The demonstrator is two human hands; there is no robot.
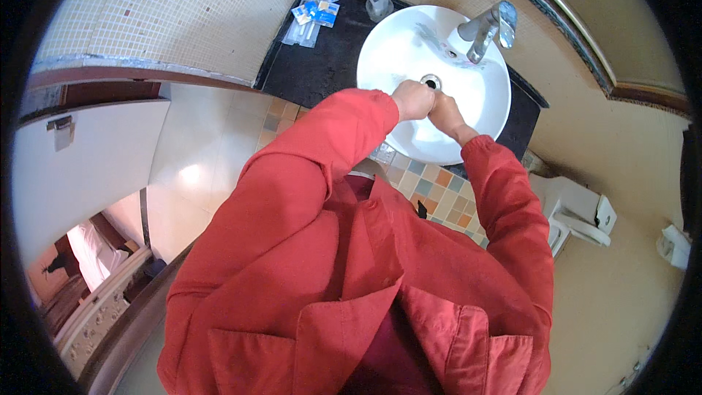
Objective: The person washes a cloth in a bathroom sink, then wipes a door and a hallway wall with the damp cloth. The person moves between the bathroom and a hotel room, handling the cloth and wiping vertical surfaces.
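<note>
Both my hands meet low over the front half of a round white washbasin (384, 66), just below its drain hole (430, 83). My left hand (415, 100) is curled with its knuckles against my right hand (446, 114), whose fingers are also bent in. The fingers and palms face away from me, so whether anything is between them is hidden. A chrome single-lever faucet (485, 30) rises from the basin's back right rim, beyond my hands. No water stream shows under its spout.
On the black countertop (323, 68) left of the basin lie several plastic-wrapped packets (315, 13). A glass tumbler (378, 9) with wrapped items stands behind. A white toilet (570, 208) is at the right, and an open white door (93, 153) at the left. A framed mirror (614, 27) hangs at upper right.
</note>
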